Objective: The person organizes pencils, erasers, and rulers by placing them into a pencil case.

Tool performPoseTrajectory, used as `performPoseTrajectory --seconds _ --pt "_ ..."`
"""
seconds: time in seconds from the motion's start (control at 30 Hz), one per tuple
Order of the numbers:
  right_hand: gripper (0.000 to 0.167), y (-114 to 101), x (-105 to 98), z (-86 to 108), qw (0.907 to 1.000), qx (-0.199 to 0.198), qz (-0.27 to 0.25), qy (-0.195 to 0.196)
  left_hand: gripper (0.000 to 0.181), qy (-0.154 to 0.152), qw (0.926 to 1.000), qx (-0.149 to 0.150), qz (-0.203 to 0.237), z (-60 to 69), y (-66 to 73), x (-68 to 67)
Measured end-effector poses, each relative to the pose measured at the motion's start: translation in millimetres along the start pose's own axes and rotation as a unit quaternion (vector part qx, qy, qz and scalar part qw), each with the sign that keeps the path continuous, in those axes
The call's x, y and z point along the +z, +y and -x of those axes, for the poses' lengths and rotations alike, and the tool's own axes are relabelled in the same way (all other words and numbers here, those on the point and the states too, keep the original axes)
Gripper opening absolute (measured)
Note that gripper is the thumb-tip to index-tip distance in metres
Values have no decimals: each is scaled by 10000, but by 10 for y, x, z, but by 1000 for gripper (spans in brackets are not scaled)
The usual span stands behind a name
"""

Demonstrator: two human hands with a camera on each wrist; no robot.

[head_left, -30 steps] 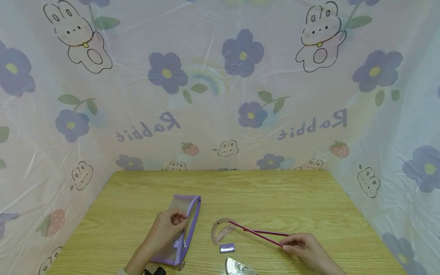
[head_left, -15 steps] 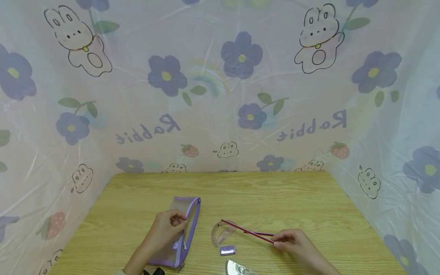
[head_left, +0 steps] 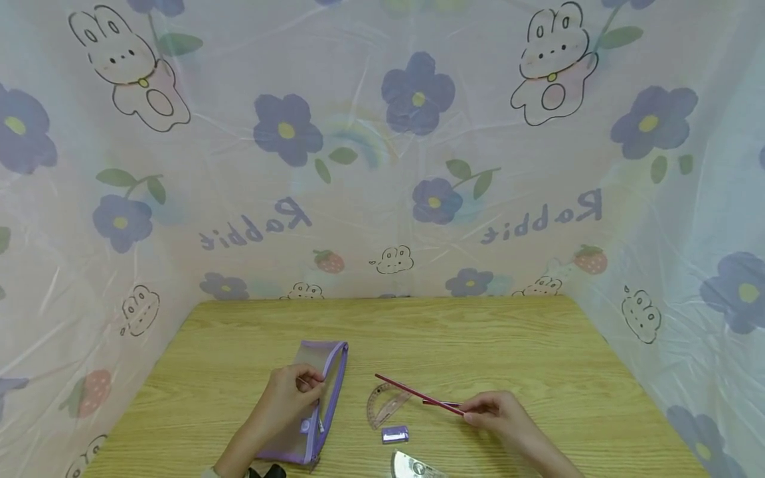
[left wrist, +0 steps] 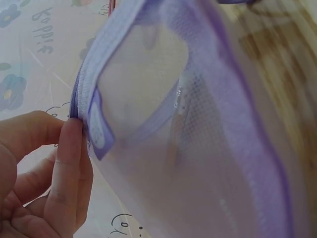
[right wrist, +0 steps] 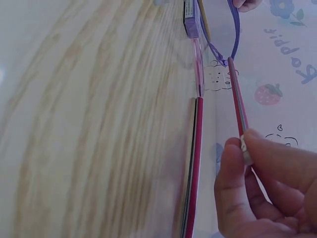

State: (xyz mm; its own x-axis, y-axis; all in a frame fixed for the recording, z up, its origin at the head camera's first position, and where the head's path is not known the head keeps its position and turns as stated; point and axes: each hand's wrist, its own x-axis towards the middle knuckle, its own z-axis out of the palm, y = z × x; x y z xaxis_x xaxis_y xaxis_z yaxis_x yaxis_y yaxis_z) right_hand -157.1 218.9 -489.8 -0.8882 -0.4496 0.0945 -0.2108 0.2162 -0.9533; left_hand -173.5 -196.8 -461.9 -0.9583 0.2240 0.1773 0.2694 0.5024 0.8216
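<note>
Our left hand (head_left: pixel 295 388) pinches the sheer, purple-edged mesh pouch (head_left: pixel 295 433) at its parted mouth; our right hand (head_left: pixel 501 413), right of the pouch, pinches a slim, red striped pencil (head_left: pixel 406 388) by one end. For good control, we judge, the pouch wants gentle tension and the pencil a line above the transparent plastic protractor (head_left: pixel 373 406) beside the pouch.
</note>
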Motion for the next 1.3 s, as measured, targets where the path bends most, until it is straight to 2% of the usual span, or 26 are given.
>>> performPoseTrajectory --seconds 0.17,0.37,0.57,0.9,1.3 --pt "20 -53 12 -46 9996 214 -165 25 4 38 10000 14 -69 -6 12 -4" --pt "21 -107 -8 -80 9990 434 -114 30 4 29 10000 -44 2 -12 31 -7" --pt "22 -171 -21 -101 9969 770 -80 108 5 14 10000 33 16 -16 43 -9" --pt "20 -220 11 -190 9988 442 201 18 5 58 9998 215 6 -1 29 10" --pt "18 -225 142 -394 9989 439 151 8 4 3 9999 120 48 -5 41 -11"
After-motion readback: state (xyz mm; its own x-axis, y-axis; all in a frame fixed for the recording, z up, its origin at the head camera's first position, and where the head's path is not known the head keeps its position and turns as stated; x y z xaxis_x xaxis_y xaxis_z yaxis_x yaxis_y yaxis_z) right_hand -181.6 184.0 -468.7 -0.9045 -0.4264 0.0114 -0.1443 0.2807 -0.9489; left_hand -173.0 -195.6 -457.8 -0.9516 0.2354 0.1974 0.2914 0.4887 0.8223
